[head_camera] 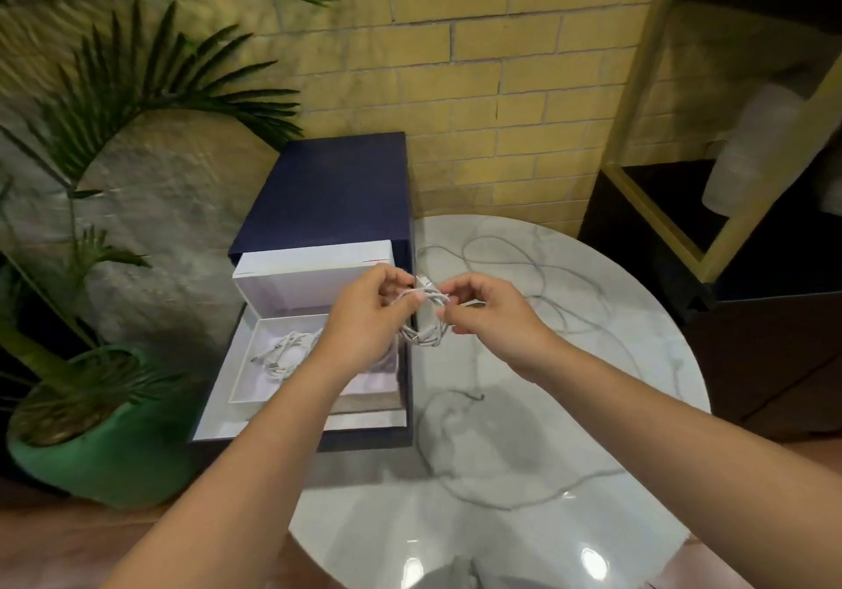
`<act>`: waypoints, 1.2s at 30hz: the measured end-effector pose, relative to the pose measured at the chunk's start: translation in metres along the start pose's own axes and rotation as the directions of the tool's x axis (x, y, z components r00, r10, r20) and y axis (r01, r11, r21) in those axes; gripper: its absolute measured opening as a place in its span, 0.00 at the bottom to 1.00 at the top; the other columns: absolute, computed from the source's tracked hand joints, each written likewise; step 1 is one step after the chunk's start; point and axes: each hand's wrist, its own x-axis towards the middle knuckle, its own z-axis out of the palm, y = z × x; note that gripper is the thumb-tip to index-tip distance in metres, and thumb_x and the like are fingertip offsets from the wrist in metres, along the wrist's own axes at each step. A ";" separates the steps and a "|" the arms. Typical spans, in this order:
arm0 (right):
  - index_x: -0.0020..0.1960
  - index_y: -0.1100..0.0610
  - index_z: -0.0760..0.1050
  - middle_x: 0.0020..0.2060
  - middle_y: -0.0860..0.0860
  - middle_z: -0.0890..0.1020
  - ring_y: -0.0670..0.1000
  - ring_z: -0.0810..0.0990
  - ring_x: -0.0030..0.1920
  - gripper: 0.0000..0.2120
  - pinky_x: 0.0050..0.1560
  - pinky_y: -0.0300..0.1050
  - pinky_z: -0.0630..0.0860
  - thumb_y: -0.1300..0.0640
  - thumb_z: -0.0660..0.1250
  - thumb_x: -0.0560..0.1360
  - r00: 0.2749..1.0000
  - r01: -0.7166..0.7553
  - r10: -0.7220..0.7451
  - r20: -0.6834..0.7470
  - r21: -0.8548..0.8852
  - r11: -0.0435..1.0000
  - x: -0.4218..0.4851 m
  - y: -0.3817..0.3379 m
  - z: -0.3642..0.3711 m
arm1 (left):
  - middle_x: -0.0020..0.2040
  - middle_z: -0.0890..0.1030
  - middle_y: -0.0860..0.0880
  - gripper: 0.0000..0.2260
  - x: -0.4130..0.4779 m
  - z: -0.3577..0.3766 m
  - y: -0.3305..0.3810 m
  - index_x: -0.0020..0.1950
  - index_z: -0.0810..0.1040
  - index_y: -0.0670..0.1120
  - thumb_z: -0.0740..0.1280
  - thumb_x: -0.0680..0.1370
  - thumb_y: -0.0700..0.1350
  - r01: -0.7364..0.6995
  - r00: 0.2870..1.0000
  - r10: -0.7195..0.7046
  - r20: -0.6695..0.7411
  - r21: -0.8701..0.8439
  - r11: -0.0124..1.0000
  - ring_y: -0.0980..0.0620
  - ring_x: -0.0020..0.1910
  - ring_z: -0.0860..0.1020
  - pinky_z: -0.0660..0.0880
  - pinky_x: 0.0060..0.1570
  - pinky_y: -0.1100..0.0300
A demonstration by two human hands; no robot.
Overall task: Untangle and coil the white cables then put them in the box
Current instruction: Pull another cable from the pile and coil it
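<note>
A small coil of white cable (424, 319) is held in the air between a person's two hands, just above the right edge of an open box (369, 420) and the near side of a round marble table (638, 315). The left hand (364, 319) grips the coil's left side, fingers curled round the loops and thumb pressed on top. The right hand (490, 315) pinches the coil's right side between curled fingertips and thumb. A plug end sticks up from the top of the coil between the two hands.

In the white tray of the box, under the left forearm, lies a second coiled cable (282, 354). The box's dark blue lid (332, 192) stands open behind it, its white lining facing the person.

Loose cables (501, 506) sprawl in wide, uncoiled loops over the tabletop, some beyond the right hand and some near the table's front; whether they cross or are knotted cannot be told.

A palm in a green pot (114, 461) stands on the floor to the left of the box. A yellow brick wall (478, 64) rises behind, and a dark shelf with a gold frame (656, 224) stands to the right.
</note>
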 end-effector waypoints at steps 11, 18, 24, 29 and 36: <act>0.54 0.54 0.79 0.48 0.49 0.83 0.48 0.81 0.48 0.11 0.51 0.42 0.78 0.60 0.72 0.72 0.994 0.065 -0.048 0.095 -0.180 0.982 0.033 0.004 0.118 | 0.41 0.82 0.55 0.04 -0.007 -0.108 -0.071 0.46 0.83 0.53 0.73 0.73 0.47 0.049 0.994 0.002 -0.105 0.489 0.871 0.56 0.41 0.79 0.77 0.46 0.58; 0.55 0.53 0.78 0.49 0.46 0.79 0.47 0.78 0.50 0.09 0.52 0.40 0.75 0.57 0.69 0.75 0.996 0.084 -0.059 0.073 -0.409 0.909 0.033 0.013 0.125 | 0.41 0.82 0.55 0.03 0.000 -0.131 -0.113 0.44 0.79 0.56 0.71 0.75 0.52 0.176 0.984 -0.122 -0.130 0.599 0.781 0.55 0.40 0.79 0.78 0.45 0.57; 0.60 0.52 0.77 0.57 0.50 0.76 0.53 0.69 0.60 0.13 0.60 0.43 0.66 0.55 0.67 0.76 0.990 0.140 -0.095 0.103 -0.747 0.650 0.032 0.024 0.113 | 0.44 0.83 0.55 0.05 0.012 -0.119 -0.131 0.45 0.80 0.57 0.67 0.76 0.57 0.181 0.981 -0.073 -0.177 0.732 0.656 0.49 0.50 0.77 0.71 0.53 0.52; 0.62 0.50 0.75 0.61 0.49 0.73 0.54 0.66 0.62 0.17 0.63 0.46 0.67 0.53 0.69 0.74 0.986 0.157 -0.033 0.166 -0.828 0.538 0.029 0.031 0.111 | 0.44 0.83 0.50 0.07 0.016 -0.113 -0.141 0.47 0.81 0.55 0.66 0.77 0.56 0.177 0.982 -0.052 -0.179 0.799 0.575 0.46 0.53 0.75 0.68 0.53 0.51; 0.63 0.54 0.76 0.62 0.51 0.73 0.54 0.66 0.65 0.19 0.65 0.43 0.65 0.66 0.64 0.74 0.980 0.194 -0.060 0.190 -0.841 0.505 0.028 0.037 0.107 | 0.43 0.82 0.50 0.05 0.013 -0.112 -0.152 0.45 0.80 0.53 0.67 0.77 0.52 0.135 0.977 0.062 -0.204 0.814 0.565 0.47 0.50 0.76 0.67 0.51 0.50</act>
